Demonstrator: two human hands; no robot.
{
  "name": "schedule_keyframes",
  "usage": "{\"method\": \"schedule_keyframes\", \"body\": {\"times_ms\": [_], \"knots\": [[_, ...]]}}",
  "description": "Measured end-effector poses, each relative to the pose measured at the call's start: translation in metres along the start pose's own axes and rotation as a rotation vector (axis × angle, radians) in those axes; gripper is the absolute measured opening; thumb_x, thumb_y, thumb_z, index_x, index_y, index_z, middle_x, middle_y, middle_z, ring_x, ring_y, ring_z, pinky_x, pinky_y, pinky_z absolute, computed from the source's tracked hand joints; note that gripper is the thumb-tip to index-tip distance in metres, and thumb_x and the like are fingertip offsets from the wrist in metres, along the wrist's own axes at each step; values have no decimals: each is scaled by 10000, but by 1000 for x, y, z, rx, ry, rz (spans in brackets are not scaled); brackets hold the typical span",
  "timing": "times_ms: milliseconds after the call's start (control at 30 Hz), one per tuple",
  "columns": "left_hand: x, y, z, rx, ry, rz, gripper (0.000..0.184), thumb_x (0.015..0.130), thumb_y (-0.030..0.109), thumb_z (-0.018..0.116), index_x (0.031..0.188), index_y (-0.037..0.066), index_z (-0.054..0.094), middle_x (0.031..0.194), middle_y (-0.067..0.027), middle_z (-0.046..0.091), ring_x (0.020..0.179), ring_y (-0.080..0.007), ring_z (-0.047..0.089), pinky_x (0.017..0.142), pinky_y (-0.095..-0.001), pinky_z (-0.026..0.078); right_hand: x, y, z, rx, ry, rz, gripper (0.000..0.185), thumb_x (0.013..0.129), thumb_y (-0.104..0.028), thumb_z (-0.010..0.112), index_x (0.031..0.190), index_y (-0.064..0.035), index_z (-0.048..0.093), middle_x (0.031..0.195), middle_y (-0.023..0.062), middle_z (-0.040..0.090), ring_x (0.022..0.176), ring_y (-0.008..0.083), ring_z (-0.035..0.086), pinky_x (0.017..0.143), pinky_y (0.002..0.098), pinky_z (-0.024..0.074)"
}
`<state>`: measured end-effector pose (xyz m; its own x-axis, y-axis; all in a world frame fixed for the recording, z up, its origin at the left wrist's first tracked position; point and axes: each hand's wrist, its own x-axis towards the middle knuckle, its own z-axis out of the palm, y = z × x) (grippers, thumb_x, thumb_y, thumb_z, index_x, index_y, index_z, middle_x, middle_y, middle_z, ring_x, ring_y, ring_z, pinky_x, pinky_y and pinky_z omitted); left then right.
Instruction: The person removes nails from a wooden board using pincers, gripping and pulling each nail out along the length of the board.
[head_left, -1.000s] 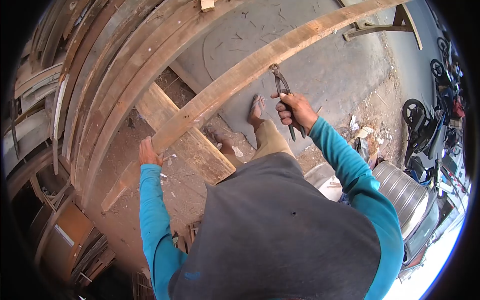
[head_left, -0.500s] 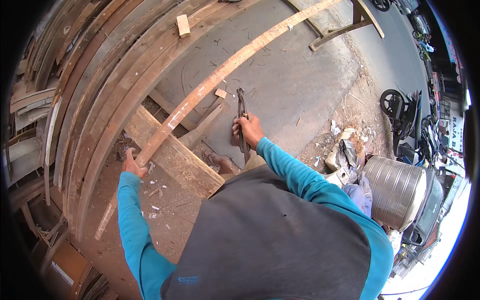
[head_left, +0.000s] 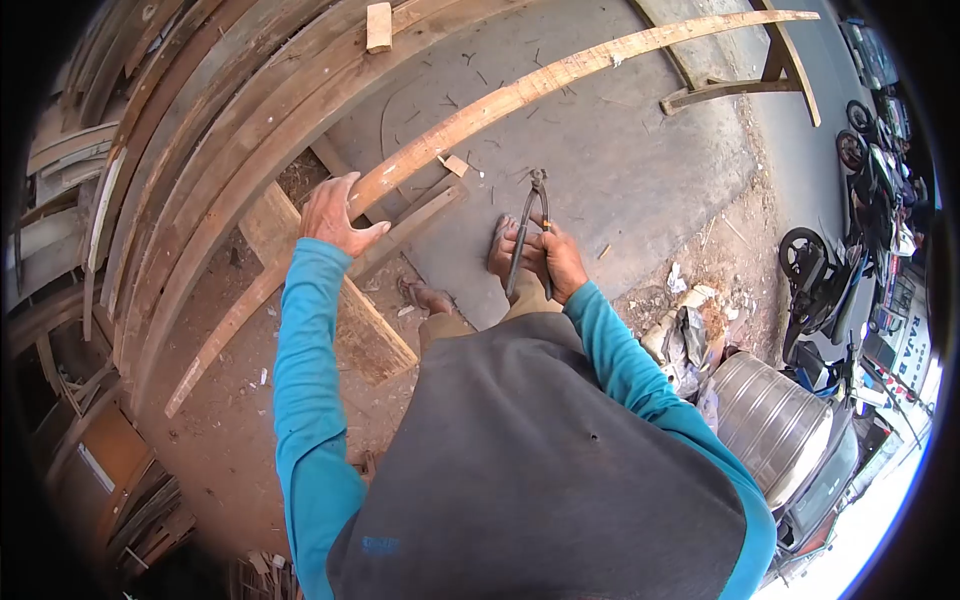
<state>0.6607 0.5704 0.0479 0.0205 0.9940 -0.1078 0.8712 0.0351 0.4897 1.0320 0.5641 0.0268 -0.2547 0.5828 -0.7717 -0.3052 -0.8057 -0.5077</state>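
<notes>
A long curved wooden plank (head_left: 480,110) runs diagonally from the lower left to the upper right. My left hand (head_left: 335,215) is closed over it near a thick board, the thumb pointing right. My right hand (head_left: 562,265) grips a pair of pincers (head_left: 521,240) by the handles, jaws pointing up and away from me. The handles are spread a little, and nothing shows between the jaws. The thick board (head_left: 375,330) lies crosswise under the plank, left of my legs.
Several curved planks (head_left: 215,190) are stacked on the left, with a small wood block (head_left: 379,27) on top. A wooden trestle (head_left: 735,92) stands at the far end. Nails and scraps litter the ground. On the right are a metal drum (head_left: 770,425) and a motorbike (head_left: 825,285).
My left hand has moved up and forward along the plank, away from its near end. The pincers' handles have spread wider. The whole view has shifted slightly.
</notes>
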Motion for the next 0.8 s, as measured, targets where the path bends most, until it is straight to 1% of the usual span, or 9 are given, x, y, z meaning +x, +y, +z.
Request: {"method": "schedule_keyframes", "body": {"times_ms": [133, 200, 233, 300, 400, 500, 567, 700, 800], "knots": [[53, 7, 30, 131, -127, -117, 769, 668, 382, 868, 1315, 109, 555, 1272, -162, 618, 1206, -340, 564, 1013, -460, 463, -6, -51, 13, -241, -166, -9, 605, 894, -68, 404, 1492, -17, 329, 1236, 170, 629, 1061, 262, 670, 797, 354, 535], [63, 4, 35, -35, -394, -285, 662, 694, 397, 846, 1249, 126, 606, 1167, -153, 680, 1112, -339, 633, 954, -469, 499, -13, -79, 18, -278, -200, 43, 618, 879, -65, 401, 1491, -15, 336, 1228, 153, 630, 1051, 245, 668, 794, 340, 532], [54, 6, 38, 39, -303, -322, 547, 732, 402, 811, 1199, 172, 643, 1088, -125, 715, 1034, -342, 672, 907, -474, 522, -13, -87, 20, -310, -229, 57, 601, 883, -68, 401, 1479, -13, 350, 1217, 144, 635, 1047, 239, 668, 781, 336, 533], [44, 17, 38, 71, -252, -346, 533, 744, 403, 799, 1209, 195, 641, 1103, -106, 716, 1049, -343, 667, 908, -473, 522, -9, -100, 27, -336, -269, 67, 585, 886, -71, 401, 1467, -11, 364, 1207, 134, 640, 1043, 232, 668, 769, 332, 534], [35, 26, 43, 114, -145, -343, 544, 750, 379, 782, 1248, 222, 628, 1113, -84, 714, 1055, -335, 666, 893, -477, 522, -5, -113, 34, -423, -275, 93, 592, 898, -44, 358, 1481, 31, 294, 1193, 206, 632, 1046, 302, 678, 873, 426, 588], [23, 29, 51, 212, -15, -272, 592, 735, 346, 786, 1285, 207, 616, 1096, -99, 694, 1048, -335, 657, 884, -475, 516, 0, -116, 35, -464, -281, 184, 567, 918, -54, 355, 1477, 29, 305, 1188, 206, 640, 1048, 306, 685, 864, 417, 593], [17, 23, 59, 218, 75, -182, 675, 690, 278, 818, 1321, 182, 598, 1067, -101, 648, 1023, -333, 638, 873, -471, 506, 4, -110, 32, -400, -267, 173, 419, 937, -92, 394, 1338, 22, 436, 1125, 163, 663, 994, 260, 689, 724, 380, 576], [7, 29, 70, 317, 180, -114, 854, 595, 199, 879, 1379, 174, 542, 1064, -80, 576, 1009, -306, 599, 872, -455, 488, -2, -122, 37, -447, -233, 236, 489, 930, -51, 361, 1411, 31, 385, 1183, 215, 642, 1024, 318, 698, 812, 410, 605], [2, 35, 70, 329, 173, -120, 895, 589, 206, 886, 1401, 170, 511, 1079, -86, 573, 1036, -300, 589, 894, -446, 476, 1, -124, 35, -466, -246, 277, 384, 948, -94, 387, 1302, 44, 438, 1106, 194, 657, 978, 302, 691, 792, 440, 606]]}}
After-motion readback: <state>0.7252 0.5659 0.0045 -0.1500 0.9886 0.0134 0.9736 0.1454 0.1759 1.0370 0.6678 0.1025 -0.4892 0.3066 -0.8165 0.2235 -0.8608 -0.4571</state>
